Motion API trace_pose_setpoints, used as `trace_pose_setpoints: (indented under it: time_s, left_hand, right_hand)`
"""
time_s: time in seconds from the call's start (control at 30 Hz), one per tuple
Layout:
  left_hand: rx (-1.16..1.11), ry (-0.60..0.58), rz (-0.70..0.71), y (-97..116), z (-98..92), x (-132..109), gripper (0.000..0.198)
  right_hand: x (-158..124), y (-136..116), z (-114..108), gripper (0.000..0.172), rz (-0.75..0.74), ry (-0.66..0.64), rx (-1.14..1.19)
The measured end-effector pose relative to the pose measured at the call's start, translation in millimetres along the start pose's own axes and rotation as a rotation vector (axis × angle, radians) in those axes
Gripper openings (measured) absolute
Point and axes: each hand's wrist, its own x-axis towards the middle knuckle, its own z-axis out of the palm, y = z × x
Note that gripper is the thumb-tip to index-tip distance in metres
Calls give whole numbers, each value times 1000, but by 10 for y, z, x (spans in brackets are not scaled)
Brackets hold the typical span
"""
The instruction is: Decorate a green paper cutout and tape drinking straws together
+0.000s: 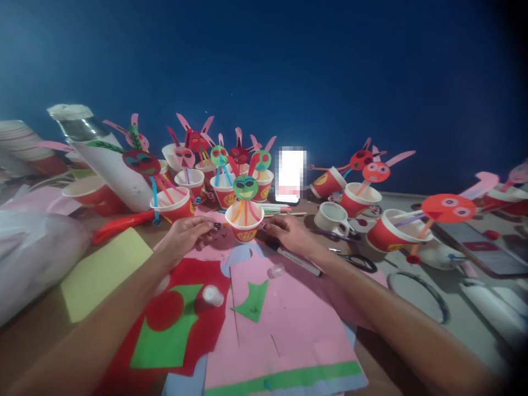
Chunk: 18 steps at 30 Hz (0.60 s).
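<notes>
A small red and white paper cup (246,235) stands upright between my hands. From it rise coloured strips bearing a green paper face (246,187) with dark eyes, a pale mouth and red ears. Just left of the cup, my left hand (190,235) is closed in a pinch, with a small dark patterned piece (216,226) at its fingertips. At the cup's right side my right hand (292,232) is closed too, its fingertips by the cup wall; whatever they pinch is hidden. Beneath the right hand lies a marker (299,261).
Similar cup figures stand behind and to the right, including an orange-faced one (449,209). Pink paper (297,324), red paper (206,319) and green scraps cover the front. Nearby are a small white cap (213,295), a white mug (331,219), scissors (357,262) and a phone (482,247).
</notes>
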Motion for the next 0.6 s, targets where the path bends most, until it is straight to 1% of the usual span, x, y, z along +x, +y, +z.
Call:
trace_pose_setpoints:
  time_s: [0.27, 0.6]
  left_hand:
    - [-8, 14, 24, 25, 7, -26, 29]
    - [-8, 14, 38, 12, -5, -12, 28]
  right_hand:
    - [-10, -4, 15, 29, 14, 18, 59]
    - [6, 32, 42, 25, 14, 8, 164]
